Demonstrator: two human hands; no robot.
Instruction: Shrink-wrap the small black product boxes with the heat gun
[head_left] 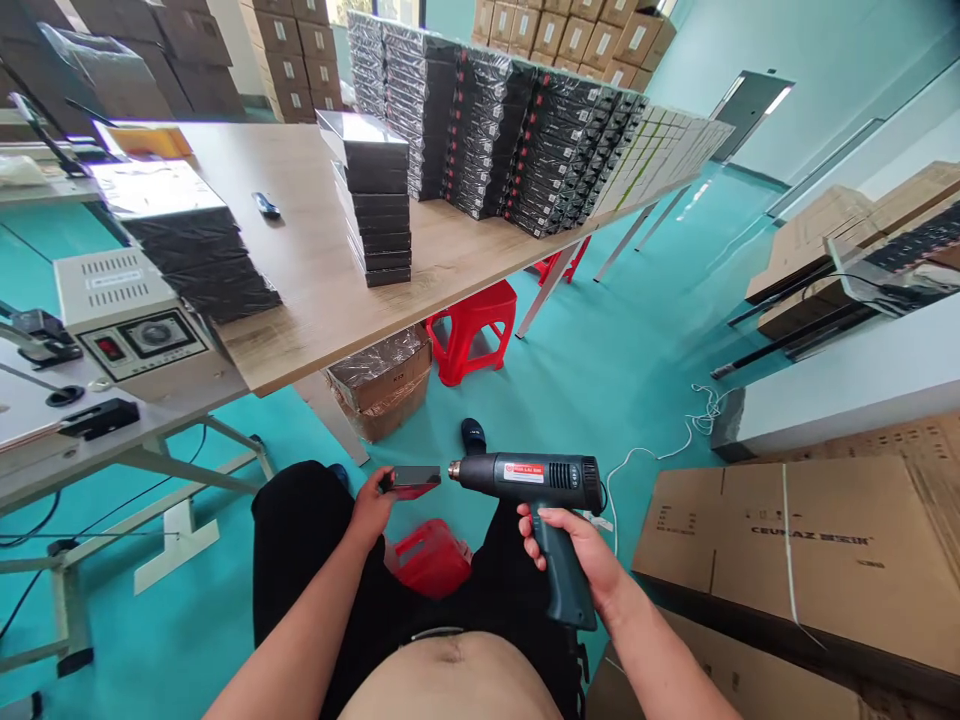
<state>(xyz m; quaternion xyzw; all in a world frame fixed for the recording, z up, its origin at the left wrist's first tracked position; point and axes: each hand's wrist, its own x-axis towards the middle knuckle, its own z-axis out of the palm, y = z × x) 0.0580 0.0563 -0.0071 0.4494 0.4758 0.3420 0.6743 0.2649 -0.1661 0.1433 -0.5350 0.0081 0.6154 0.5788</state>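
My right hand (574, 550) is wrapped round the handle of a dark heat gun (525, 478) with a red and white label. Its metal nozzle points left, at a small gap from a thin black box (417, 476) with a reddish lower face. That box sits in the grip of my left hand (373, 508), held by its left end over my lap. On the wooden table (300, 345) ahead stand a short stack of dark boxes (382, 215) and another stack of film-wrapped dark boxes (199, 250). A small dark tool (265, 206) lies between them.
Tall rows of wrapped boxes (480, 130) fill the table's far part. A control unit (135, 310) stands on the left bench. Below are red stools (476, 325) and an open carton (390, 385). Large cartons (795, 540) stand at right, near a white cable (667, 455) on the floor.
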